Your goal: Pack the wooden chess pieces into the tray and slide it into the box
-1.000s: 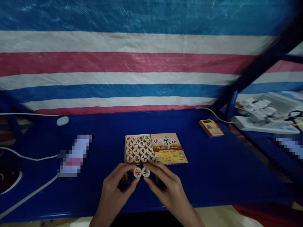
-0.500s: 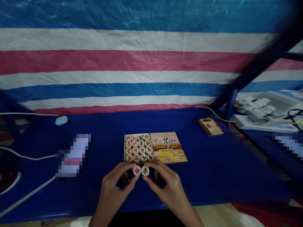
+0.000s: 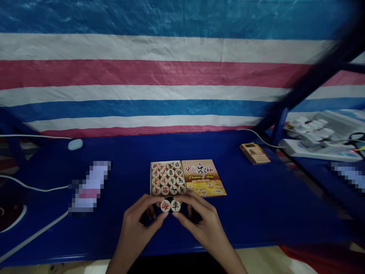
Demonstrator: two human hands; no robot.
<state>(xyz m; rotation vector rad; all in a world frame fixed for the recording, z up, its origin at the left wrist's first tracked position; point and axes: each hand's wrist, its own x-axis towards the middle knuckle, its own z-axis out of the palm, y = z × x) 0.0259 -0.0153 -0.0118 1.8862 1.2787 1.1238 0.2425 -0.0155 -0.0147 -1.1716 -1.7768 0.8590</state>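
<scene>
Between thumb and forefinger, my left hand pinches a round chess piece with a red character. My right hand pinches a piece with a black character. The two pieces are side by side, faces toward me, and seem to touch. Just beyond them an open box holds rows of round pieces, red characters on the left and black on the right. Against its right side lies the yellow and brown Chinese chess lid. My other fingers are partly in shadow.
On the blue table, a blurred-out device and white cables lie left, with a pale blue case behind. A brown card box lies right, near a power strip. Striped sheeting hangs behind.
The whole view has shifted very slightly. Both hands keep the same pinch on the same two pieces, and nothing else has visibly moved.
</scene>
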